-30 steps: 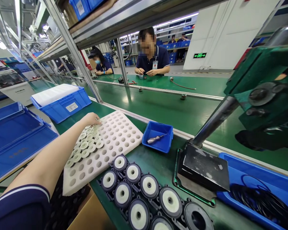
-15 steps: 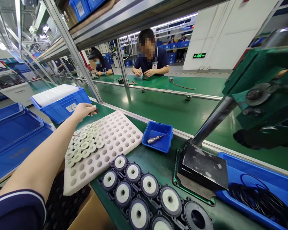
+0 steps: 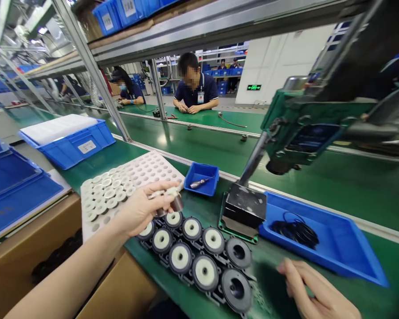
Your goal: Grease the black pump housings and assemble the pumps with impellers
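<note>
My left hand point(image 3: 142, 210) is closed on white-topped metal parts point(image 3: 177, 201), above the near corner of a white foam tray point(image 3: 153, 166). White round parts point(image 3: 109, 194) cover the tray's left portion. Just below the hand, two rows of black round housings point(image 3: 236, 290) lie on the green bench; most hold a white disc point(image 3: 205, 270), while the two at the right end show dark hollow centres. My right hand point(image 3: 306, 283) is at the lower right over the bench, fingers curled and partly blurred; whether it holds anything is unclear.
A small blue bin point(image 3: 211, 186) holds a metal-handled tool. Right of it stands a green press point(image 3: 246, 206), beside a blue tray point(image 3: 339, 248) with black rings. A blue crate point(image 3: 76, 141) is at left. Across the bench, a person point(image 3: 196, 93) works with both hands.
My left hand has moved right and nearer, from the tray's far left edge to above the housings, with metal parts now visible in it. My right hand has come into view. The view has shifted right.
</note>
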A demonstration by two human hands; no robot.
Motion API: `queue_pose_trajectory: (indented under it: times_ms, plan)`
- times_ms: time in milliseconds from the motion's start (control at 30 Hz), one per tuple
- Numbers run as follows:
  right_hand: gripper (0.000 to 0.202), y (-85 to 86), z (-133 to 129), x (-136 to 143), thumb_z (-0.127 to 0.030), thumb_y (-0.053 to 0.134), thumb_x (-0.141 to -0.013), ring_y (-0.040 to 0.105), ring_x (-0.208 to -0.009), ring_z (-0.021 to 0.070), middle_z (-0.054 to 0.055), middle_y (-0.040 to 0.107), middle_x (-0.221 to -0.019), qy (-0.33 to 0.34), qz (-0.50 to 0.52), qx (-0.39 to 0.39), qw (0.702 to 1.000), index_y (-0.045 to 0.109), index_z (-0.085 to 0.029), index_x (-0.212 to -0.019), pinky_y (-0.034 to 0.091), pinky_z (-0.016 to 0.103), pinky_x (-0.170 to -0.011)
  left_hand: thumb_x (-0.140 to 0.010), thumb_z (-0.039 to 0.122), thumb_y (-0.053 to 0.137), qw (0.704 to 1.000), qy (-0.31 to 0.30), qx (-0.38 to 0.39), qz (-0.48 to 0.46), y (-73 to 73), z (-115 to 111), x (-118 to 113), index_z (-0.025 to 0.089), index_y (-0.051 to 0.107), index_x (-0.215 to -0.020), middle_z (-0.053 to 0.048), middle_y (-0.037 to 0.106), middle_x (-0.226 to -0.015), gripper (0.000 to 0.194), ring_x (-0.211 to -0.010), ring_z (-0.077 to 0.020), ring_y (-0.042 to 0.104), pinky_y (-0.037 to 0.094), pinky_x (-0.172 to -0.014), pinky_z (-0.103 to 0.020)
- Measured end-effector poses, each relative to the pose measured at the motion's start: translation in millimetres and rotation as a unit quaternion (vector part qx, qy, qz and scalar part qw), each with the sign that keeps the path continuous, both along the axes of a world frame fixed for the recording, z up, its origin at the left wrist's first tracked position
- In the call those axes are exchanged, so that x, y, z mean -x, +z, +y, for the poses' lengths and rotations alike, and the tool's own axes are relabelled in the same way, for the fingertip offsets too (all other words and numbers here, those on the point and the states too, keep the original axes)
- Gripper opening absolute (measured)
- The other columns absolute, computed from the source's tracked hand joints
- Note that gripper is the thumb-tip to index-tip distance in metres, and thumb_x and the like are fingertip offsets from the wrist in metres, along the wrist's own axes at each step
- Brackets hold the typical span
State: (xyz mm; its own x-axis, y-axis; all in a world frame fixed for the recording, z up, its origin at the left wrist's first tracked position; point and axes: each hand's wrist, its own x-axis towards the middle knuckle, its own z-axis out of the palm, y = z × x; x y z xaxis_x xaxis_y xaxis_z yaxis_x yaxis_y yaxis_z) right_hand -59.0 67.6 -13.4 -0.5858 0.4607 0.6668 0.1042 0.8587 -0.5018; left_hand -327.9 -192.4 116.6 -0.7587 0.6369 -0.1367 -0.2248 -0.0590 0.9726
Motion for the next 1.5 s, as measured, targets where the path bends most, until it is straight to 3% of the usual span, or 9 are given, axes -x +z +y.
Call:
queue_pose_trajectory:
  times_ms: [100, 200, 467, 733, 967, 1100, 1267, 1400, 1500]
  plan:
    - [0.028, 13.8, -7, -1, -0.028, 0.057, -0.097, 0.066, -0.059, 0.009, -0.001, 0.068, -0.068, 0.024, -0.017, -0.032, 0.999, 0.065, -0.021, -0.071, 0.049, 0.02, -0.066, -0.073, 0.025, 0.084, 0.998, -0.063, 0.006, 0.013, -12.5, 14, -39, 0.018, 0.075, -0.109, -0.004, 0.071, -0.084, 0.037, -0.064, -0.0101, 0.064, 0.051, -0.061, -0.02]
    - [0.027, 16.0, -12, -2, -0.017, 0.058, -0.095, 0.064, -0.061, 0.0079, -0.002, 0.065, -0.065, 0.022, 0.001, -0.015, 1.0, 0.062, -0.019, -0.069, 0.047, 0.02, -0.066, -0.077, 0.028, 0.082, 0.993, -0.105, 0.032, 0.04, -21.1, 27, -66, 0.019, 0.074, -0.111, -0.003, 0.071, -0.081, 0.035, -0.064, -0.0092, 0.064, 0.052, -0.063, -0.019]
    - [0.028, 17.7, -19, -4, -0.012, 0.056, -0.095, 0.06, -0.059, 0.0082, -0.001, 0.062, -0.063, 0.035, 0.018, 0.011, 0.999, 0.06, -0.017, -0.068, 0.045, 0.021, -0.062, -0.08, 0.038, 0.079, 0.983, -0.14, 0.077, 0.089, -23.6, 42, -102, 0.019, 0.072, -0.113, -0.002, 0.072, -0.077, 0.039, -0.062, -0.0095, 0.062, 0.05, -0.061, -0.019]
    - [0.027, 17.6, -20, -5, -0.014, 0.056, -0.095, 0.06, -0.058, 0.0091, 0.0, 0.063, -0.062, 0.036, 0.017, 0.011, 0.999, 0.062, -0.017, -0.068, 0.045, 0.022, -0.062, -0.08, 0.037, 0.079, 0.981, -0.146, 0.085, 0.098, -24.9, 44, -112, 0.018, 0.072, -0.114, -0.001, 0.069, -0.072, 0.04, -0.056, -0.0086, 0.059, 0.047, -0.057, -0.019]
    - [0.029, 16.2, -20, -3, -0.015, 0.055, -0.096, 0.059, -0.057, 0.0102, 0.0, 0.062, -0.061, 0.041, 0.006, 0.011, 0.999, 0.062, -0.018, -0.068, 0.045, 0.024, -0.061, -0.078, 0.036, 0.079, 0.981, -0.137, 0.081, 0.109, -20.9, 40, -111, 0.017, 0.073, -0.111, -0.005, 0.071, -0.081, 0.038, -0.058, -0.0125, 0.062, 0.05, -0.057, -0.023]
    - [0.029, 14.9, -19, -3, -0.014, 0.055, -0.096, 0.059, -0.057, 0.0096, 0.0, 0.062, -0.061, 0.041, 0.002, 0.011, 0.999, 0.061, -0.018, -0.068, 0.044, 0.024, -0.061, -0.08, 0.032, 0.078, 0.968, -0.084, 0.084, 0.22, -20.9, 34, -113, 0.027, 0.065, -0.127, -0.004, 0.071, -0.102, 0.05, -0.069, -0.0134, 0.065, 0.053, -0.066, -0.023]
    - [0.029, 14.0, -19, -2, -0.013, 0.056, -0.095, 0.058, -0.058, 0.0083, -0.001, 0.061, -0.062, 0.042, 0.001, 0.009, 0.999, 0.06, -0.017, -0.067, 0.044, 0.022, -0.061, -0.079, 0.02, 0.077, 0.911, -0.021, 0.029, 0.411, -30.9, 25, -115, 0.031, 0.058, -0.136, -0.004, 0.074, -0.107, 0.061, -0.09, -0.0184, 0.069, 0.052, -0.091, -0.027]
    - [0.029, 13.6, -19, -1, -0.014, 0.056, -0.095, 0.058, -0.058, 0.0084, -0.001, 0.062, -0.062, 0.041, 0.003, 0.007, 0.999, 0.06, -0.017, -0.067, 0.044, 0.023, -0.061, -0.08, 0.015, 0.075, 0.888, -0.035, 0.004, 0.458, -37.5, 22, -112, 0.027, 0.062, -0.13, -0.008, 0.075, -0.11, 0.053, -0.095, -0.0214, 0.071, 0.053, -0.094, -0.031]
    - [0.029, 13.9, -19, -1, -0.014, 0.056, -0.095, 0.059, -0.058, 0.0092, -0.001, 0.062, -0.062, 0.041, 0.003, 0.008, 0.999, 0.06, -0.018, -0.066, 0.045, 0.023, -0.06, -0.08, 0.016, 0.075, 0.89, -0.04, 0.01, 0.454, -38.9, 23, -110, 0.026, 0.063, -0.129, -0.009, 0.076, -0.11, 0.051, -0.096, -0.0228, 0.071, 0.054, -0.095, -0.034]
